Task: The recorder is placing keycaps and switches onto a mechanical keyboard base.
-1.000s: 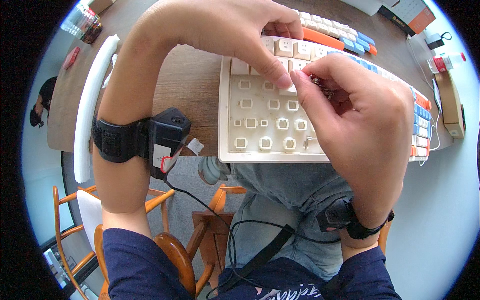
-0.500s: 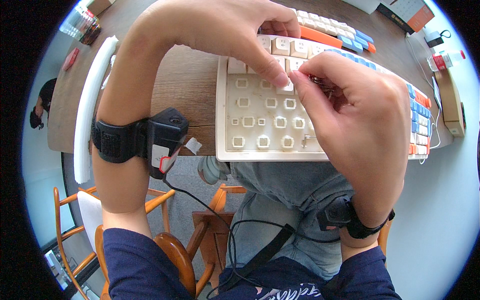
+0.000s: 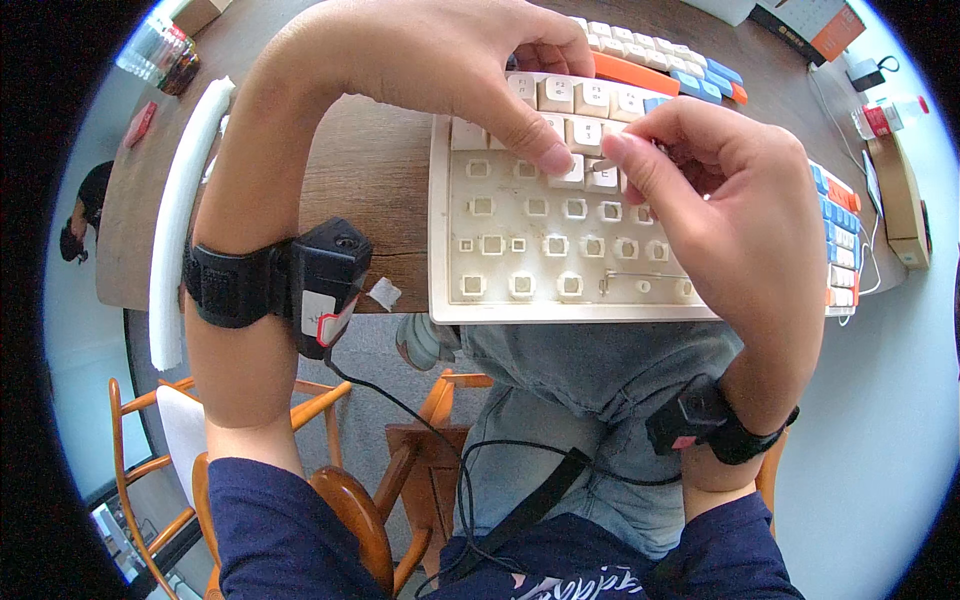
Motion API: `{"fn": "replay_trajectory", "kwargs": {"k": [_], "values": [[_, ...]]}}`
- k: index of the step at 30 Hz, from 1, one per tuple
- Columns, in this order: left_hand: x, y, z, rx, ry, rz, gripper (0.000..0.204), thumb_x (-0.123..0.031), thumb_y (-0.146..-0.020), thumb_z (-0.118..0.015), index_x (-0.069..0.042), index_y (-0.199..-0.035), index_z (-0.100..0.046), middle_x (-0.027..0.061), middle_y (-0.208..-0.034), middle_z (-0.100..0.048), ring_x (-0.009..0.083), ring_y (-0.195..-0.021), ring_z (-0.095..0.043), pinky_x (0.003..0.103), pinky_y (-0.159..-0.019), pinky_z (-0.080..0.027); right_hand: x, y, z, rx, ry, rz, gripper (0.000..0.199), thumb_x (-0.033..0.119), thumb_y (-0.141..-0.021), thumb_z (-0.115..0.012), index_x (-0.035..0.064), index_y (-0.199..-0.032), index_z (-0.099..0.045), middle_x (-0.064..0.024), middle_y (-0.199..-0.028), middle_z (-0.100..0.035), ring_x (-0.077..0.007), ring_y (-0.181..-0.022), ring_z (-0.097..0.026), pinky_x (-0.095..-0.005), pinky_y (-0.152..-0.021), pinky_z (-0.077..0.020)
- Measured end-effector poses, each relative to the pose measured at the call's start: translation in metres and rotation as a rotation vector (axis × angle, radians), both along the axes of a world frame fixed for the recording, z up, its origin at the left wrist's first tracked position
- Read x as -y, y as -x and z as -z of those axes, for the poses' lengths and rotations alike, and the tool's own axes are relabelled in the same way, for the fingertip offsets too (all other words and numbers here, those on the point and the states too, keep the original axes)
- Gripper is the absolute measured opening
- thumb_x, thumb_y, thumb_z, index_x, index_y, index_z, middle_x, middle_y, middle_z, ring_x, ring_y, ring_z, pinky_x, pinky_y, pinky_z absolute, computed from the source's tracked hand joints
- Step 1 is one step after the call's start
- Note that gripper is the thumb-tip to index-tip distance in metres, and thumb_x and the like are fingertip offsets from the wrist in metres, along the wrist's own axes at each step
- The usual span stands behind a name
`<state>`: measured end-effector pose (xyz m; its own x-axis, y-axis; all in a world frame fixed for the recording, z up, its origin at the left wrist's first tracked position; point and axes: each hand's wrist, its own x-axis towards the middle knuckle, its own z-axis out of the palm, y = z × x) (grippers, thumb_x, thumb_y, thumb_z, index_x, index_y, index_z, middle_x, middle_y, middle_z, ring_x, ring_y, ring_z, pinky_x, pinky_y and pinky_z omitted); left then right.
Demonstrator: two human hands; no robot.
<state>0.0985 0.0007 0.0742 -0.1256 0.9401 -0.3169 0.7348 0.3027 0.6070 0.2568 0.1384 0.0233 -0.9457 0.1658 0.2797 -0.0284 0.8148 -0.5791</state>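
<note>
The keyboard (image 3: 541, 262) lies on the table (image 3: 365, 165) with its near edge at the table edge, above the lap. This position appears to be chosen so that both hands can work directly over it. Its lower left area is bare of keys, exposing the square sockets (image 3: 537, 207) and a thin metal wire (image 3: 650, 274).

Left hand (image 3: 465, 62): arched over the upper left corner. The thumb rests against a white key (image 3: 567, 173); the fingers curl beyond the rear edge. The thumb probably steadies this key. Whether the fingers grip anything cannot be told.

Right hand (image 3: 735, 205): thumb and forefinger are pinched on a small metal piece (image 3: 603, 166), its tip at the keys beside the left thumb. The close grip presumably gives fine control. The folded palm hides the remainder of the piece.

Behind the keyboard, pale keys (image 3: 640, 48) and a long orange bar (image 3: 634, 74) lie on the table, seemingly set there within reach but outside the working area
</note>
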Motion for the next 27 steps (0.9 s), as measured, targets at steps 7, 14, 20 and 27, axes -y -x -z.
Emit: {"fn": "replay_trajectory", "kwargs": {"k": [7,14,20,27], "values": [[-0.002,0.006,-0.009,0.197,0.137,-0.058,0.083,-0.052,-0.073,-0.078,0.006,-0.125,-0.048,0.0207,-0.108,-0.063,0.0235,-0.095,-0.064,0.027,-0.079,-0.051,-0.002,-0.003,-0.006,0.055,0.030,0.005,0.014,0.012,-0.087,-0.068,-0.0020,-0.084,-0.068,-0.0042,-0.069,-0.066,-0.0073,-0.063,-0.061,-0.0198,-0.058,-0.0466],[0.000,-0.001,-0.001,0.064,0.026,-0.025,0.081,-0.050,-0.074,-0.078,0.006,-0.125,-0.048,0.0188,-0.106,-0.064,0.0230,-0.093,-0.064,0.028,-0.078,-0.051,-0.008,-0.004,-0.002,0.129,0.061,0.012,0.013,0.010,-0.086,-0.068,-0.0019,-0.081,-0.065,-0.0025,-0.068,-0.063,-0.0067,-0.061,-0.058,-0.0212,-0.057,-0.0451],[0.010,0.004,0.021,-0.236,-0.289,0.095,0.056,-0.033,-0.073,-0.080,0.000,-0.112,-0.056,0.0090,-0.098,-0.062,0.0186,-0.090,-0.059,0.029,-0.080,-0.048,-0.003,-0.003,-0.001,0.067,0.060,-0.060,0.013,0.009,-0.086,-0.068,-0.0027,-0.081,-0.063,-0.0036,-0.068,-0.063,-0.0068,-0.062,-0.058,-0.0213,-0.058,-0.0456],[0.000,-0.013,0.025,-0.360,-0.415,0.161,0.029,-0.019,-0.063,-0.082,-0.006,-0.079,-0.061,0.0051,-0.085,-0.049,0.0227,-0.089,-0.048,0.034,-0.082,-0.040,-0.009,-0.003,0.001,0.064,0.054,-0.040,0.011,0.006,-0.086,-0.066,-0.0035,-0.082,-0.063,-0.0047,-0.067,-0.063,-0.0073,-0.061,-0.057,-0.0225,-0.057,-0.0459]]}}
